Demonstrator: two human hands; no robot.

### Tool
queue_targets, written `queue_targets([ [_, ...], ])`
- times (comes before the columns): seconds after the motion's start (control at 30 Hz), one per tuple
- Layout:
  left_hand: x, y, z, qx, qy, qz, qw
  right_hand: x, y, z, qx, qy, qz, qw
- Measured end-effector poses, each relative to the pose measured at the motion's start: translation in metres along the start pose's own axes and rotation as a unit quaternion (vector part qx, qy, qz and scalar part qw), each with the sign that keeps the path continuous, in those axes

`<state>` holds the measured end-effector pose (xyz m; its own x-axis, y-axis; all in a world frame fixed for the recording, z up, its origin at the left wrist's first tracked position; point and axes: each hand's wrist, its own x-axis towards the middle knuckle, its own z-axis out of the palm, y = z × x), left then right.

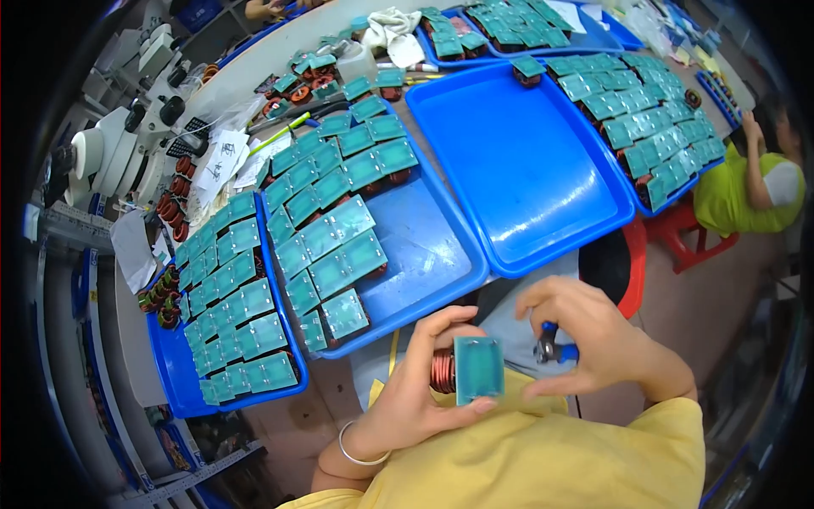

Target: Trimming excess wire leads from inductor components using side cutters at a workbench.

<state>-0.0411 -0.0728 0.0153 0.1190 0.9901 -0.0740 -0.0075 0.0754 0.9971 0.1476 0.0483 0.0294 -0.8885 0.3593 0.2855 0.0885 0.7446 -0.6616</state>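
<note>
My left hand (415, 394) grips a copper-wound coil with a teal rectangular plate (476, 369) on its end, held in front of my chest. My right hand (593, 339) is closed around a small pair of cutters with blue handles (553, 348), whose jaws sit just right of the coil's plate. A bracelet circles my left wrist. Both forearms come in from the lower edge over a yellow shirt.
Several blue trays lie ahead: a left tray (170, 373) and a middle tray (432, 254) hold rows of teal-plated coils, another tray (509, 161) is nearly bare. Bare copper coils (174, 204) and a microscope (119, 144) stand left. A person in green (746, 187) sits right.
</note>
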Motion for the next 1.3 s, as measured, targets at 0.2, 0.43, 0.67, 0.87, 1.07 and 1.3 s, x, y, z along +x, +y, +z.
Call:
queue_targets([
  [0.2, 0.012, -0.008, -0.004, 0.044, -0.032, 0.014, 0.998, 0.016, -0.004, 0.012, 0.05, -0.002, -0.015, 0.999],
  [0.43, 0.026, -0.016, -0.065, 0.566, 0.243, 0.069, 0.784, 0.071, 0.084, -0.028, -0.052, 0.187, 0.143, 0.971],
  [0.67, 0.028, -0.033, -0.062, 0.6, 0.279, 0.027, 0.749, 0.135, 0.188, -0.076, -0.151, 0.154, 0.175, 0.961],
  [0.87, 0.033, -0.03, -0.068, 0.578, 0.267, 0.025, 0.77, 0.165, 0.242, -0.101, -0.291, 0.119, 0.157, 0.936],
  [1.07, 0.033, -0.017, -0.071, 0.38, 0.313, 0.114, 0.863, 0.194, 0.253, -0.081, -0.429, 0.149, 0.237, 0.859],
  [1.3, 0.029, -0.003, -0.061, -0.084, 0.262, 0.159, 0.948, 0.192, 0.25, -0.065, -0.528, 0.17, 0.248, 0.794],
])
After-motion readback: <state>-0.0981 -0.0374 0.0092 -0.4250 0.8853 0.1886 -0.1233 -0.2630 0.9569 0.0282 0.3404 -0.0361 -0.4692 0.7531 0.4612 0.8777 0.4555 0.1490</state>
